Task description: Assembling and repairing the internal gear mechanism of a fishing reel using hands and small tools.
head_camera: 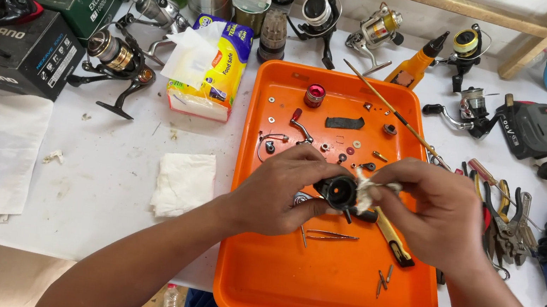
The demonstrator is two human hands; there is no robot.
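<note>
Left hand (278, 193) grips a black reel part (340, 191) over the orange tray (312, 287), fingers curled around it. My right hand (433, 211) pinches a white tissue wad (367, 188) against the part's opening. Tweezers (331, 236), small screws (383, 276) and a red knob (314, 94) lie on the tray. Pliers (506, 222) sit just right of it, tissue pack (211, 66) to the left.

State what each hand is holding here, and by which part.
Left hand grips a black reel part around its body. Fingers of the right hand pinch a wad of white tissue against the part's rim.
</note>
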